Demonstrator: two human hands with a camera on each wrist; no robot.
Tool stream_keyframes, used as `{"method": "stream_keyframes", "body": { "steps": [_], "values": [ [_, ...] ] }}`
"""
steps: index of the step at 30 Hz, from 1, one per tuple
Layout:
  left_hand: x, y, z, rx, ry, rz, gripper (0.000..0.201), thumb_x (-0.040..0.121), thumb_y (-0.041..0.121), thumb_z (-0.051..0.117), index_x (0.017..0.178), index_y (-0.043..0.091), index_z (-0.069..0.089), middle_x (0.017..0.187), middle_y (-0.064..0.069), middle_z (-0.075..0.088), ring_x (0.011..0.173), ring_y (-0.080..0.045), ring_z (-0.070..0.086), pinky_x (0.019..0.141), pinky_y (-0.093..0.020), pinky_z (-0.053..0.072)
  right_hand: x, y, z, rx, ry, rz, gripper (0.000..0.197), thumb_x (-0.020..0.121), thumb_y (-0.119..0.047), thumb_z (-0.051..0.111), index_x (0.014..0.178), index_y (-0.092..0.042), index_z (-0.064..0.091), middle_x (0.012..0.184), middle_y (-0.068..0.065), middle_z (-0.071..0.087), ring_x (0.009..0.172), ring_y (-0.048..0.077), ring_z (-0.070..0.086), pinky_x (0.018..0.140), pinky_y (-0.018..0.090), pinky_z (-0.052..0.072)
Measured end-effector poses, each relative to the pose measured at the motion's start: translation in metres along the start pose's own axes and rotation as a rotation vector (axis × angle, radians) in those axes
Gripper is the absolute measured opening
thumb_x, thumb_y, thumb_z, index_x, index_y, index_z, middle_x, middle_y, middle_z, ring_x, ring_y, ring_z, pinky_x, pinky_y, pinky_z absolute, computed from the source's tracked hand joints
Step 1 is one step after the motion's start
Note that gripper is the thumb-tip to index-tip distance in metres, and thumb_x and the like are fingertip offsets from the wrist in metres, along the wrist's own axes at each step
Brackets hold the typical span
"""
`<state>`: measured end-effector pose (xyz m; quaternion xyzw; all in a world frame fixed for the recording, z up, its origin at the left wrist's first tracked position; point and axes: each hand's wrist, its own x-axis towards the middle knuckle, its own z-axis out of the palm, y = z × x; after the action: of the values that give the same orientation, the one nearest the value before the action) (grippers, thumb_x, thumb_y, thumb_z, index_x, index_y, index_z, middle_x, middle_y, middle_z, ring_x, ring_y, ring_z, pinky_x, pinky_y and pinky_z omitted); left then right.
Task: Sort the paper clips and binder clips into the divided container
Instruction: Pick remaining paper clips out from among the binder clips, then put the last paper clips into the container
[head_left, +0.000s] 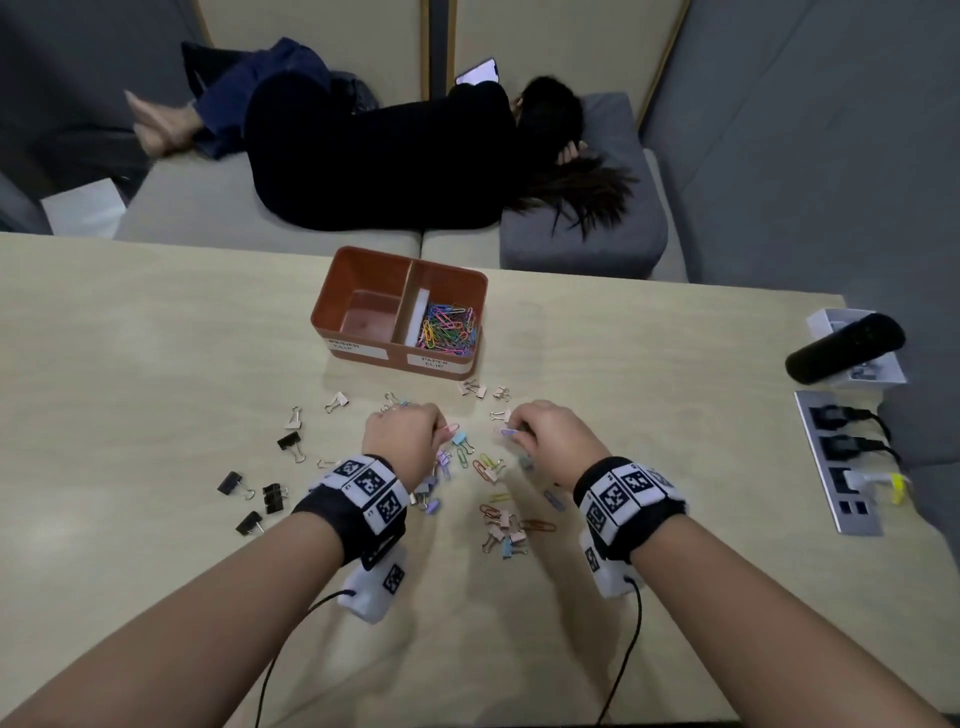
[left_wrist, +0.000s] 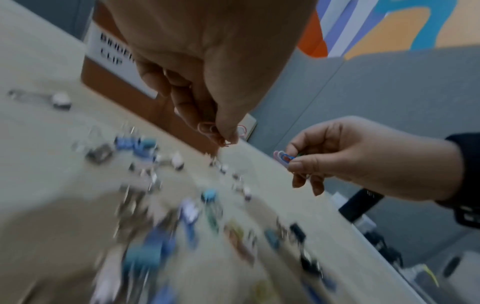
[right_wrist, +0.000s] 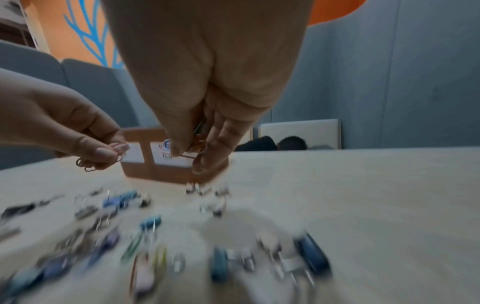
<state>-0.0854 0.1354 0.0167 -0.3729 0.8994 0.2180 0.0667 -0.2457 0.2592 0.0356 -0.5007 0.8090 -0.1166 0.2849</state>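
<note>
While each of two hands pinches paper clips — left hand (head_left: 402, 434), right hand (head_left: 550, 436) — five black binder clips (head_left: 228, 484) lie leftward.

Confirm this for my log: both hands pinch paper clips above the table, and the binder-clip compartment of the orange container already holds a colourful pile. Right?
Not quite. The colourful pile lies in the compartment labelled PAPER CLIP; the binder-clip compartment of the orange container holds nothing, as the head view shows. The rest stands: the left hand and right hand both pinch paper clips above the table.
</note>
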Motion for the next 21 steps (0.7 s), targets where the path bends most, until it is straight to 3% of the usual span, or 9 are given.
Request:
{"method": "stream_keyframes", "body": {
  "steps": [3,9,11,14,17,21],
  "values": [
    [0.021,-0.005,-0.041,-0.176,0.097,0.020,0.018,0.093,0.033,0.054,0.087,0.016,0.056,0.087,-0.003,0.064,0.082,-0.024,0.061,0.073,-0.035,0.049,0.027,-0.026,-0.024,0.034,0.110,-0.059,0.013,0.092,-0.019,0.057,0.097,-0.009,0.065,0.101,0.009,0.062,0.091,0.024,0.059,0.084,0.033,0.046],
    [0.062,-0.005,-0.098,-0.309,0.258,-0.006,0.014,0.089,0.028,0.061,0.094,0.015,0.062,0.086,0.002,0.063,0.081,-0.018,0.058,0.074,-0.031,0.047,0.084,-0.069,-0.051,0.092,0.277,-0.083,0.017,0.090,-0.011,0.058,0.103,-0.010,0.068,0.106,0.009,0.063,0.096,0.023,0.059,0.087,0.028,0.044],
    [0.075,-0.004,-0.102,-0.333,0.264,-0.010,0.018,0.088,0.029,0.062,0.098,0.014,0.065,0.090,-0.001,0.067,0.086,-0.019,0.061,0.078,-0.033,0.050,0.101,-0.077,-0.053,0.090,0.285,-0.065,0.021,0.091,-0.011,0.055,0.108,-0.010,0.068,0.109,0.010,0.064,0.100,0.024,0.059,0.092,0.029,0.044],
    [0.090,-0.006,-0.098,-0.308,0.206,-0.002,0.029,0.090,0.029,0.059,0.112,0.011,0.066,0.110,-0.008,0.067,0.104,-0.024,0.061,0.091,-0.036,0.049,0.113,-0.079,-0.054,0.092,0.293,-0.024,0.027,0.093,-0.012,0.052,0.116,-0.010,0.065,0.116,0.011,0.063,0.107,0.026,0.059,0.097,0.032,0.044],
    [0.088,-0.013,-0.089,-0.285,0.218,0.053,0.030,0.091,0.028,0.058,0.116,0.013,0.064,0.118,-0.007,0.062,0.110,-0.025,0.057,0.095,-0.037,0.045,0.101,-0.066,-0.050,0.112,0.345,-0.020,0.023,0.093,-0.016,0.053,0.113,-0.012,0.064,0.112,0.007,0.063,0.098,0.023,0.061,0.091,0.034,0.048],
    [0.056,-0.016,-0.067,-0.267,0.189,0.117,0.020,0.088,0.034,0.062,0.103,0.021,0.065,0.099,0.004,0.062,0.096,-0.018,0.056,0.083,-0.032,0.047,0.059,-0.029,-0.028,0.049,0.272,0.031,0.010,0.091,-0.028,0.056,0.095,-0.021,0.063,0.096,-0.005,0.062,0.081,0.013,0.059,0.077,0.034,0.053]
  ]
}}
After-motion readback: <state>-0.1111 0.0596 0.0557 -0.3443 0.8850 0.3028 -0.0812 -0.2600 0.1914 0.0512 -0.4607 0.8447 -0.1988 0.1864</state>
